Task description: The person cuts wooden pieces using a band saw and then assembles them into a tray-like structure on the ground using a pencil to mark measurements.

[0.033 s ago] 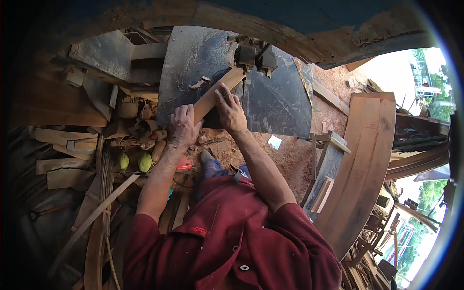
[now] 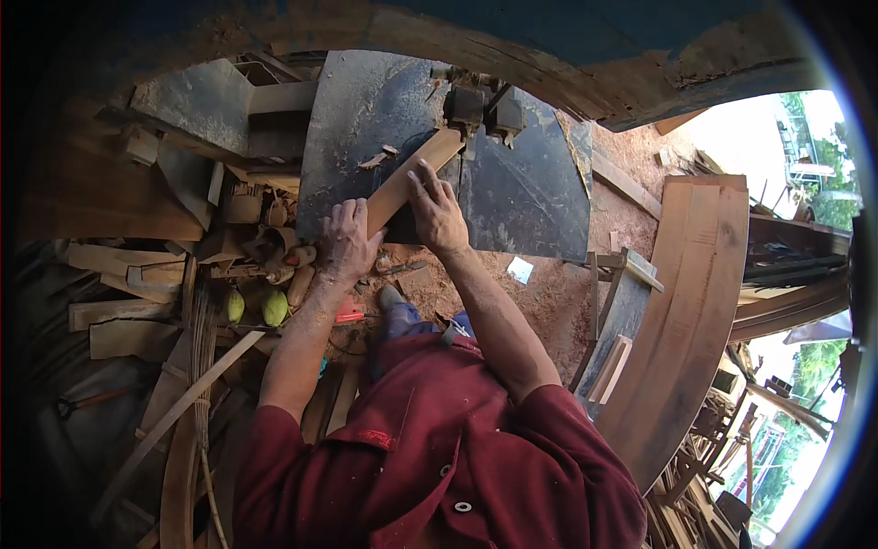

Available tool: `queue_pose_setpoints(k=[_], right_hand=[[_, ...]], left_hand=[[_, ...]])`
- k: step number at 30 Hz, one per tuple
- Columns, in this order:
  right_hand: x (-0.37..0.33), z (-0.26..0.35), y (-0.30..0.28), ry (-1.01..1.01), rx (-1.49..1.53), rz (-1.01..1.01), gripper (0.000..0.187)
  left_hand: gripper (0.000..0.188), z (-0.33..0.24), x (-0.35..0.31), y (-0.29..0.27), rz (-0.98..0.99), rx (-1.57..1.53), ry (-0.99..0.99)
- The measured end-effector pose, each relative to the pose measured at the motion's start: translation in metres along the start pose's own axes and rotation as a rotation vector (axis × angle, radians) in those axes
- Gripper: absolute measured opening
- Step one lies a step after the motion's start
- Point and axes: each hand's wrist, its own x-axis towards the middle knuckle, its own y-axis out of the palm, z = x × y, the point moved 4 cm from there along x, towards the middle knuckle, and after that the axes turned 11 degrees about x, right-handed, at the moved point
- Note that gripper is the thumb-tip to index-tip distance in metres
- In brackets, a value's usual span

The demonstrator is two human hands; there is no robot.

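Note:
A short, thick wooden block (image 2: 402, 186) lies at a slant on a dark metal machine table (image 2: 530, 192). My left hand (image 2: 347, 240) is wrapped round its near left end. Farther along, my right hand (image 2: 437, 209) holds its right side, with fingertips resting on the top face. The block's far end meets dark block-shaped guides (image 2: 483, 110), which look like those of a band saw. Any blade there is too small or hidden to make out. A few wood chips (image 2: 377, 158) lie left of the block.
A long, wide curved plank (image 2: 681, 320) stands at the right. Scrap wood (image 2: 128, 311) and two green fruits (image 2: 274, 307) are at the left. Sawdust (image 2: 540, 302) covers the floor around my feet. A large beam-like machine part (image 2: 585, 78) crosses overhead.

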Motion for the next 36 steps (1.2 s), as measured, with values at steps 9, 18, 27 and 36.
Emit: queue_pose_setpoints(k=[9, 18, 27, 36], right_hand=[[-0.002, 0.003, -0.004, -0.015, 0.015, -0.036, 0.052], [-0.007, 0.005, -0.011, -0.047, 0.043, -0.106, 0.054], [-0.010, 0.003, -0.013, -0.026, 0.065, -0.120, 0.052], [-0.011, 0.003, -0.013, -0.025, 0.069, -0.130, 0.050]], left_hand=[[0.062, -0.006, -0.006, 0.003, -0.022, 0.025, 0.005], [0.066, -0.026, -0.015, 0.000, -0.003, 0.048, -0.080], [0.069, -0.038, -0.020, 0.004, -0.032, 0.142, -0.098], [0.066, -0.051, -0.025, 0.001, -0.023, 0.125, -0.143]])
